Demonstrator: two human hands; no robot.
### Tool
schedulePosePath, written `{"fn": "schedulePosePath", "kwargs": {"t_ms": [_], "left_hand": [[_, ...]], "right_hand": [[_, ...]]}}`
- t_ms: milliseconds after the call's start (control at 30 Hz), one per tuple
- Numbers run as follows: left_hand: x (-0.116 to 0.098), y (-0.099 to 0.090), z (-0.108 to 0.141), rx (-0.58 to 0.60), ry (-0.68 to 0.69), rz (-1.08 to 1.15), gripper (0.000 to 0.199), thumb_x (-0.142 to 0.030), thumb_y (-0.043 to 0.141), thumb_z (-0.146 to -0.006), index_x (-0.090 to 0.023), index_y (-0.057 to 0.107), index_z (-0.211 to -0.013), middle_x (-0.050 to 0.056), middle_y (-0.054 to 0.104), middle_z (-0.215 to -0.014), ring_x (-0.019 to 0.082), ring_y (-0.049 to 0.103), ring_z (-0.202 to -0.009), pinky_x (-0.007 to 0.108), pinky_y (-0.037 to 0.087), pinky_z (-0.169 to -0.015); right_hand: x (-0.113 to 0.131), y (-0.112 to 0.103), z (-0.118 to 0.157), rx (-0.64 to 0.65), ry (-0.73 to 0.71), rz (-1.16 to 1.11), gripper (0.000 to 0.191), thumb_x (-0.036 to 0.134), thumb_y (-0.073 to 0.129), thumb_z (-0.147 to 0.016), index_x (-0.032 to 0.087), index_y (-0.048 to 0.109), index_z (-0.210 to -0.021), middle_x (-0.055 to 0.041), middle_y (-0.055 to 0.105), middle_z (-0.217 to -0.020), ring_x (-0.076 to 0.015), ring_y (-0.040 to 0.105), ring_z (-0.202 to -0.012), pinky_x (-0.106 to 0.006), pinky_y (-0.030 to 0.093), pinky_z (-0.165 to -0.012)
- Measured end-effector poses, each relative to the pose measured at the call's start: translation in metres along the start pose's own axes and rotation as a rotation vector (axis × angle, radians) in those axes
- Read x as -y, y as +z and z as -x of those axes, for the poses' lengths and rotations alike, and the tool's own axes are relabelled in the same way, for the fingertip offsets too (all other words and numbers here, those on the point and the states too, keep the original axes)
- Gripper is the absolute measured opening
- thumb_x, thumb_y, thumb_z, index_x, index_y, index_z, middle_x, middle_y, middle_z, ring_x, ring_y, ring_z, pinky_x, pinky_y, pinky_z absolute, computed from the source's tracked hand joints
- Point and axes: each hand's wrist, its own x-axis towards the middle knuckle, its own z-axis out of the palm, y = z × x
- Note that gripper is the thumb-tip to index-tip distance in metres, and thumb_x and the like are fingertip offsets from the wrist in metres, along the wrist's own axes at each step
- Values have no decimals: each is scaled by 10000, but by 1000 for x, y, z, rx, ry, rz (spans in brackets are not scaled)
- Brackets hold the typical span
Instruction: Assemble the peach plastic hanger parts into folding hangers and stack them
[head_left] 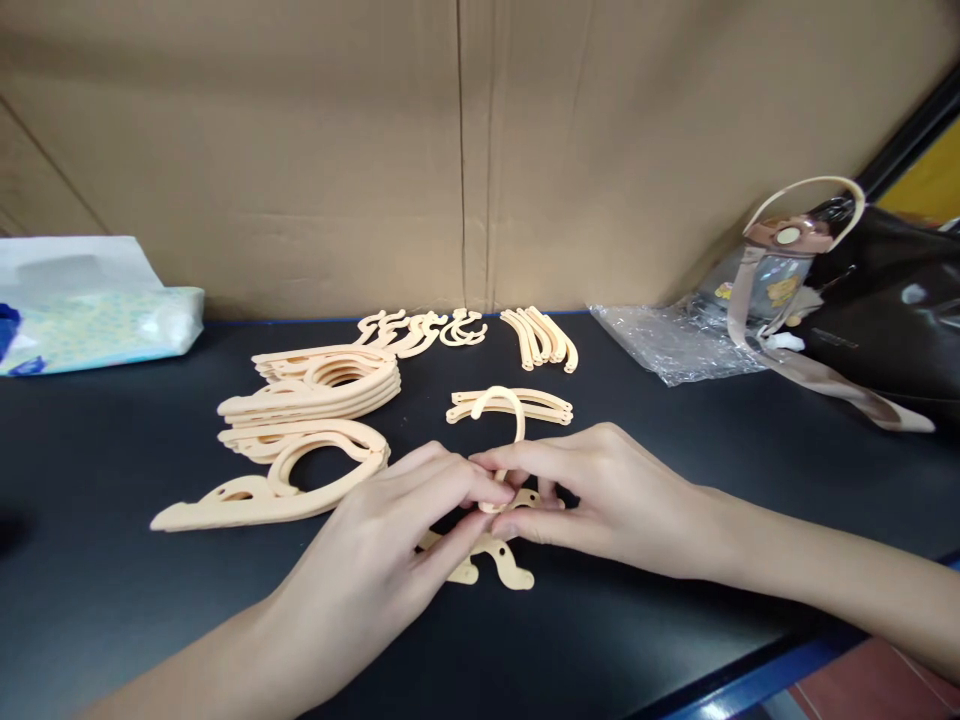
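My left hand (pixel 394 525) and my right hand (pixel 626 505) meet low in the middle, fingertips pinched around the base of a cream plastic hanger hook (pixel 517 412). The hook stands up with its curl to the left. A short curved piece (pixel 527 498) shows between the fingers of my right hand; whether it is joined to the hook is hidden. Below the hands, wavy cream pieces with small holes (pixel 512 572) lie on the black table, partly covered by my left fingers. Just beyond are long curved strips (pixel 551 408).
Folded cream hangers (pixel 330 390) are stacked at left. Farther back are loose hooks (pixel 412 333) and several curved strips (pixel 538 338). A tissue pack (pixel 112 325) is at far left. Clear plastic bag (pixel 667 345), strapped bottle (pixel 784 270) and black bag (pixel 892 310) stand right. Cardboard (pixel 337 150) rises behind.
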Motion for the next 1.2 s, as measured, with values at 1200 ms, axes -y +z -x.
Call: {"fn": "schedulePosePath", "kwargs": {"t_ms": [1200], "left_hand": [[4, -5, -62, 350, -146, -1047, 210, -53, 489, -876, -107, 691, -904, 147, 675, -747, 360, 637, -798, 461, 459, -742]], "right_hand": [[-42, -48, -5, -211, 152, 352, 118, 106, 695, -870, 163, 797, -858, 18, 776, -732, -124, 694, -654, -230, 448, -651]]}}
